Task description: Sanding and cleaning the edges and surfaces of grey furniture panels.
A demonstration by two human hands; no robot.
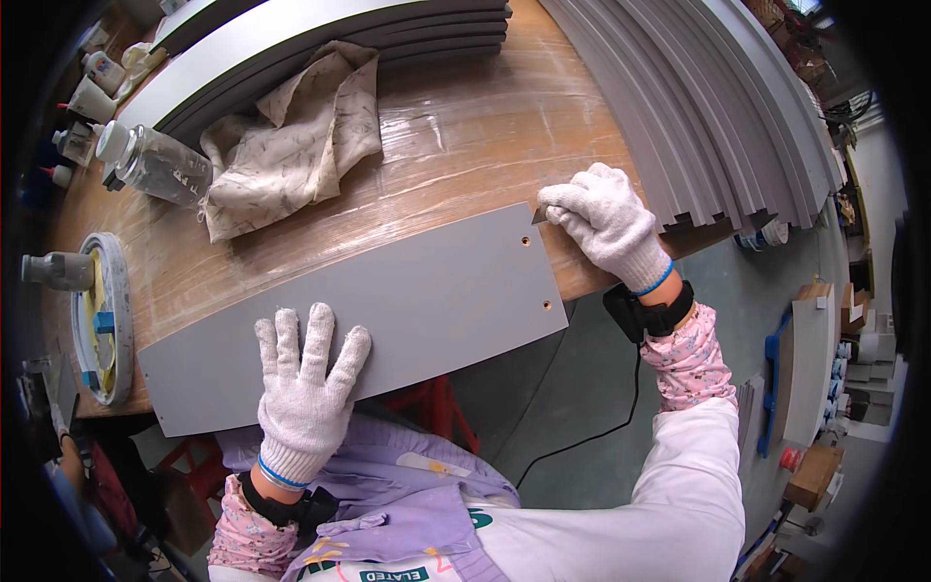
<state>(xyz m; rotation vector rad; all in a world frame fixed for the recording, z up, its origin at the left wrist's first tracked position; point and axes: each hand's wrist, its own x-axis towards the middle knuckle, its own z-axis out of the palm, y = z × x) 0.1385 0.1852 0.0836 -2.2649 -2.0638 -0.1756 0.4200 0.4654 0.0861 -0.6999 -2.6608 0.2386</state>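
Note:
A long grey panel (pixel 388 301) lies along the near edge of the wooden table, with small brass-coloured holes at its right end. My left hand (pixel 308 393), in a white knitted glove, rests on the panel toward its left part, fingers spread. At the panel's far right corner is my right hand (pixel 606 218), gloved too, its fingers closed on a thin, dark metal blade (pixel 540 215). The blade's tip is beside the corner; whether it touches the edge I cannot tell. Most of the blade is hidden by the fingers.
A crumpled stained cloth (pixel 301 145) and a clear bottle (pixel 160 165) sit beyond the panel. Grey panels (pixel 330 39) are stacked at the back, with long grey profiles (pixel 698 107) at the right. A round tray (pixel 116 320) stands left; a red stool (pixel 432 407) is below the table.

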